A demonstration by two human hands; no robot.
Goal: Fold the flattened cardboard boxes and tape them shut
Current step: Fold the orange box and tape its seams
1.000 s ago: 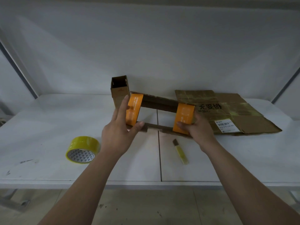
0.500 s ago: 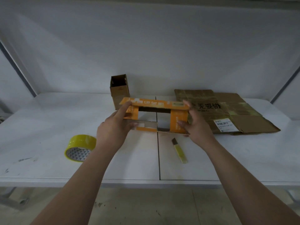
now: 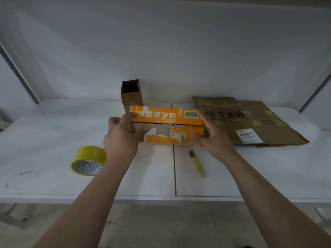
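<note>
Head view shows us the orange box (image 3: 165,116) held over the table (image 3: 53,126); our left hand (image 3: 121,140) and right hand (image 3: 214,140) each curl round an end; we judge it light, thin, easily crushed, best gripped at the folded corners

White table (image 3: 53,126) against a plain white back wall (image 3: 161,51); the top is two panels with a seam (image 3: 174,172) running front to back down the middle, and there are dark scuff marks (image 3: 26,173) on the left panel. Dark slanted frame bars sit at far left (image 3: 19,72) and far right (image 3: 315,92), beside the wall. Floor (image 3: 161,228) below the front edge is pale and dirt-speckled, with a grey metal foot (image 3: 12,219) lower left; light is dim and flat.
</note>
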